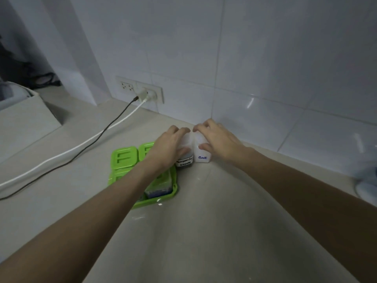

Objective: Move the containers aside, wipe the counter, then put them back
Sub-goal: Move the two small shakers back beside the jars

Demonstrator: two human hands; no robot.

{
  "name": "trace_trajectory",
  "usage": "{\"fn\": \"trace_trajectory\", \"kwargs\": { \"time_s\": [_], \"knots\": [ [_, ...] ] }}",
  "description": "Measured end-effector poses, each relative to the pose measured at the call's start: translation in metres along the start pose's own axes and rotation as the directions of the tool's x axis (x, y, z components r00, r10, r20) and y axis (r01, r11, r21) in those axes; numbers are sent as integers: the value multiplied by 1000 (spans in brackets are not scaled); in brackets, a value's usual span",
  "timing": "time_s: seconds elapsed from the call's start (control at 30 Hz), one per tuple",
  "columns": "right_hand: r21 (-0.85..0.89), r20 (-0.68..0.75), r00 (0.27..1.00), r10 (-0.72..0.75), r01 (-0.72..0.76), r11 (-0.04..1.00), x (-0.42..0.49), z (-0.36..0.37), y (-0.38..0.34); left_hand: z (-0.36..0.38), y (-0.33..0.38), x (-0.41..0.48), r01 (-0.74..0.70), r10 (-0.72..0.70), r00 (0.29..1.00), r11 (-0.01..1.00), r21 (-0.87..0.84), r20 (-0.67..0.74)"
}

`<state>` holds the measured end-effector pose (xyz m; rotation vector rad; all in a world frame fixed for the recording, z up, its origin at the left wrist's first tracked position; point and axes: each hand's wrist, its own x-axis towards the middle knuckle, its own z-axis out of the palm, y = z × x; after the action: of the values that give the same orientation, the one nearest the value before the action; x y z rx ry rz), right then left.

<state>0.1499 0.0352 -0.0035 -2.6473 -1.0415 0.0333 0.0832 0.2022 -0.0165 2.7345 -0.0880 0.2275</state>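
Note:
Two small white containers stand side by side on the pale counter [204,221] near the tiled wall. My right hand [218,139] is closed over the top of the one labelled "Salt" [202,156]. The other container [184,161] has a dark-lettered label that I cannot read, and my left hand [169,146] grips it from above. Just left of them sits a green tray [155,201] holding green-lidded boxes [124,157], partly hidden by my left forearm.
A white cable [81,147] and a dark cable [98,137] run across the counter from a wall socket [149,94]. A pale appliance [22,117] stands at the far left. A light-blue fan base [367,186] shows at the right edge.

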Motion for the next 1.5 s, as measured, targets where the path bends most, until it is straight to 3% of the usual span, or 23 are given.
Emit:
{"fn": "trace_trajectory", "kwargs": {
  "time_s": [0.2, 0.3, 0.53, 0.77, 1.2, 1.37, 1.5],
  "knots": [
    [-58, 37, 999, -31, 33, 998, -54, -23, 32, 9, 25, -4, -110, 114, 990, 992, -64, 78],
    [-104, 78, 997, 24, -15, 994, -100, -39, 66, 27, 69, 5, -180, 197, 972, 974, -138, 124],
    [-125, -14, 950, 312, -311, 942, -189, -86, 168, 87, 189, 46, -294, 334, 926, 931, -219, 178],
    [-152, -67, 881, 468, -473, 868, -244, -106, 231, 130, 274, 95, -359, 402, 890, 909, -211, 215],
    [-94, -173, 880, 443, -462, 882, -254, -96, 256, 170, 321, 115, -383, 400, 915, 901, -202, 52],
    [-206, -198, 862, 467, -502, 840, -255, -95, 256, 163, 317, 110, -315, 337, 939, 923, -221, 74],
    [-297, -338, 862, 379, -479, 826, -256, -91, 245, 151, 300, 93, -315, 336, 938, 928, -198, 87]
  ]
}}
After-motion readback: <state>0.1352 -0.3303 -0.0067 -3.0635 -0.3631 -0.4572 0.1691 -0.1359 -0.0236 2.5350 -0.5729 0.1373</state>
